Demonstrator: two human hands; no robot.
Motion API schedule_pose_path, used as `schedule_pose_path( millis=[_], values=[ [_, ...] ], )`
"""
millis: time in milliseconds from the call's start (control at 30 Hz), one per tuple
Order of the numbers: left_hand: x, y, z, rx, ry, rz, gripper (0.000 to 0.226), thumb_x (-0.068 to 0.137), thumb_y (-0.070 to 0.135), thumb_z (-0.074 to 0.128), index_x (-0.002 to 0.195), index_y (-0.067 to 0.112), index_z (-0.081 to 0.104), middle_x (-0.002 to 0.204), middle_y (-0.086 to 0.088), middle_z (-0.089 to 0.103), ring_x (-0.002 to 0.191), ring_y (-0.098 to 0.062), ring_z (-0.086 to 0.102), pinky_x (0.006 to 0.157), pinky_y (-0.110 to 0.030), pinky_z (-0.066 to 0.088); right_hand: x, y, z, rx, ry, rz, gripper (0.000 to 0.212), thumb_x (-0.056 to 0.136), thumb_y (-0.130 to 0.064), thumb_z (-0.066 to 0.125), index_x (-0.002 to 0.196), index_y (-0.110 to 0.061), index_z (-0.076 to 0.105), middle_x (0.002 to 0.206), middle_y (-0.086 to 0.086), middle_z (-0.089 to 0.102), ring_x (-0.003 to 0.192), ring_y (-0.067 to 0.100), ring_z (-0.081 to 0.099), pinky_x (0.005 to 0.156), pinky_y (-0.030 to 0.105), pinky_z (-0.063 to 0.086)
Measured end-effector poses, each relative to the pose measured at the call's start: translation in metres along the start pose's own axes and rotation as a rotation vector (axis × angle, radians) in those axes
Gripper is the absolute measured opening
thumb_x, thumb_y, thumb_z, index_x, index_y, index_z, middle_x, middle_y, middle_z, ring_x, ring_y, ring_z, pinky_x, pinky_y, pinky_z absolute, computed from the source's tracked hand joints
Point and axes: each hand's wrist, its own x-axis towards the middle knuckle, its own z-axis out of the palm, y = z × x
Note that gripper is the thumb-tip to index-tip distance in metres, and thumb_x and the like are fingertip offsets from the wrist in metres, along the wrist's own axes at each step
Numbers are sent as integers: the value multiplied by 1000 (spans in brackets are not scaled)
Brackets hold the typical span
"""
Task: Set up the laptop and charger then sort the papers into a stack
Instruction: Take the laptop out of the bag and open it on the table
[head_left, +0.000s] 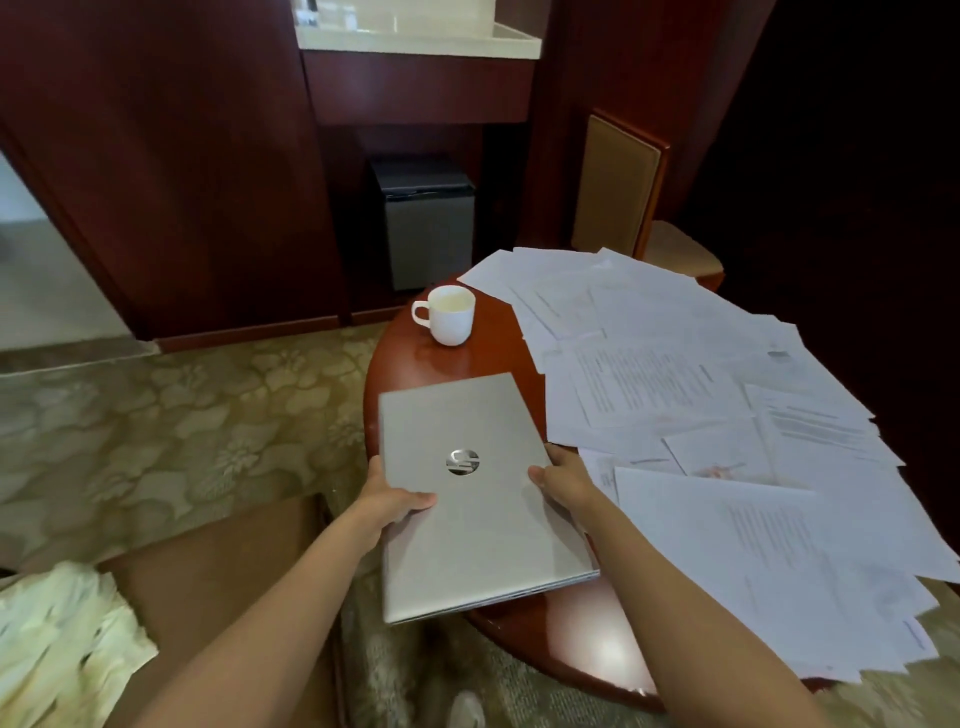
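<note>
Left grip (396, 503) and right grip (565, 480) both tight on closed silver laptop (457, 410), HP logo (462, 461) upward

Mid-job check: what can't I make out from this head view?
Head view:
No charger in sight anywhere.
Print on the papers: too blurred to read.
left hand and right hand: fingers hidden under the laptop they grip.
table beneath the papers: covered.
cup contents: too small to tell.

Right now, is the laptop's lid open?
No, the laptop is closed, its lid flat down, gripped at its sides by the left hand and the right hand.
</note>
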Motion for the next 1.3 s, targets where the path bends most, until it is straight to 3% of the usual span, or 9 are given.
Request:
schedule_pose_path(
  millis=[233, 533, 700, 800, 933, 1067, 1133, 1233, 1300],
  values=[
    [47, 14, 7, -7, 62, 3, 62, 73, -14, 70, 113, 16, 33, 113, -5, 52, 119, -29, 50, 99, -36, 41, 58, -3, 5, 31, -42, 49, 40, 93, -2, 46, 131, -11, 48, 127, 8, 57, 100, 19, 53, 85, 28, 44],
    [73, 24, 31, 8, 98, -6, 74, 75, -13, 69, 132, 13, 30, 112, 0, 48, 107, -16, 45, 91, -28, 38, 100, -6, -9, -4, -26, 28, 42, 89, 0, 47, 130, -11, 51, 124, 8, 58, 100, 19, 53, 91, 32, 44],
    [78, 24, 35, 81, 77, -11, 73, 76, -12, 67, 132, 12, 27, 113, 1, 47, 114, -18, 44, 91, -28, 37, 106, 0, -12, -28, -26, 68, 41, 91, 0, 47, 130, -11, 49, 114, 2, 56, 101, 19, 52, 90, 31, 42],
    [81, 27, 35, 205, 57, -44, 77, 77, -7, 69, 135, 8, 21, 116, -2, 44, 120, -22, 44, 97, -31, 38, 108, -1, -12, -81, -23, 52, 41, 89, 1, 47, 128, -10, 50, 120, 6, 58, 110, 26, 54, 95, 35, 44],
    [84, 33, 39, 379, 32, -159, 81, 78, 4, 73, 135, 3, 15, 131, -10, 44, 125, -27, 42, 97, -31, 39, 117, -2, -14, -174, 21, 76, 34, 83, 4, 45, 111, -9, 60, 114, 11, 58, 105, 28, 53, 83, 27, 43],
    [85, 44, 46, 532, 33, -259, 86, 77, 12, 76, 135, -5, 15, 134, -16, 42, 123, -28, 45, 89, -28, 42, 117, -9, -18, -256, 39, 118, 18, 84, 6, 44, 87, -4, 58, 78, 3, 55, 82, 22, 50, 57, 19, 37],
    [84, 49, 48, 634, 29, -300, 89, 77, 18, 76, 135, -9, 13, 132, -17, 44, 118, -27, 50, 80, -25, 42, 118, -10, -16, -284, 45, 140, 15, 84, 5, 46, 87, -5, 57, 85, 8, 58, 87, 25, 52, 68, 23, 41],
    [84, 58, 46, 795, 16, -309, 88, 79, 29, 74, 134, -11, 18, 129, -16, 45, 102, -22, 53, 65, -22, 45, 121, -7, -10, -294, 53, 140, 24, 82, 1, 46, 103, -2, 59, 110, 17, 60, 104, 33, 54, 88, 32, 43],
    [87, 56, 44, 905, 23, -278, 79, 79, 36, 73, 132, -5, 31, 123, -13, 43, 105, -20, 47, 78, -24, 50, 122, -7, -9, -316, 52, 154, 32, 82, 0, 46, 111, -3, 58, 117, 17, 58, 110, 34, 51, 96, 37, 43]
  ],
)
